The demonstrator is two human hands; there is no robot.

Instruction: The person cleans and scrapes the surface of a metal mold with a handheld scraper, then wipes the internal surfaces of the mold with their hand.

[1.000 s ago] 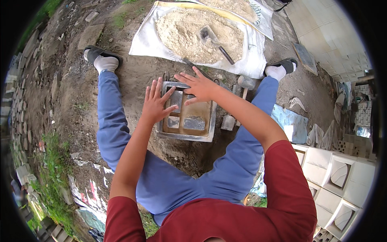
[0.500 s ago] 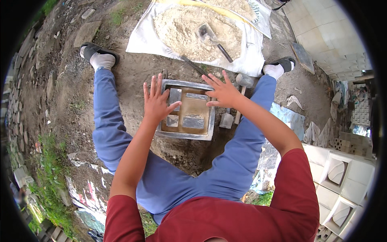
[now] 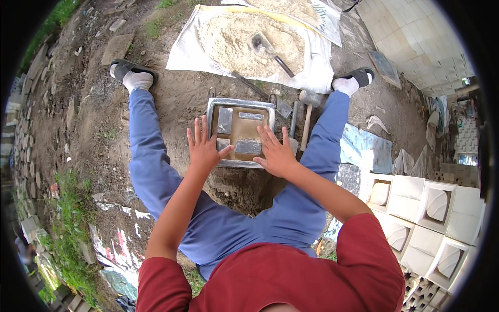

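Note:
Between my legs on the ground lies a square metal mould [image 3: 241, 102] with a raised rim and a loop handle at each far corner. Its brownish floor carries several grey rectangular blocks, among them a tall block [image 3: 225, 120], a thin block [image 3: 251, 116] and a wide block [image 3: 248, 146]. My left hand [image 3: 204, 151] lies over the mould's near left corner, fingers spread, partly covering a small block [image 3: 222, 143]. Over the near right side is my right hand [image 3: 278, 154], fingers also stretched out. Neither hand grips anything; whether they press on the rim, I cannot tell.
Right of the mould lie a mallet [image 3: 310, 99] and a flat-bladed trowel [image 3: 294, 122]. A dark bar [image 3: 249, 85] rests beyond it. Farther off, a scoop [image 3: 262, 44] sits in pale sand [image 3: 228, 39] on a white sack [image 3: 182, 54]. Pale hollow blocks [image 3: 408, 197] are stacked at right.
Both hands have drawn back toward me along the mould's sides, the right one farther. The mould's far right corner and handles now show. The view has shifted slightly.

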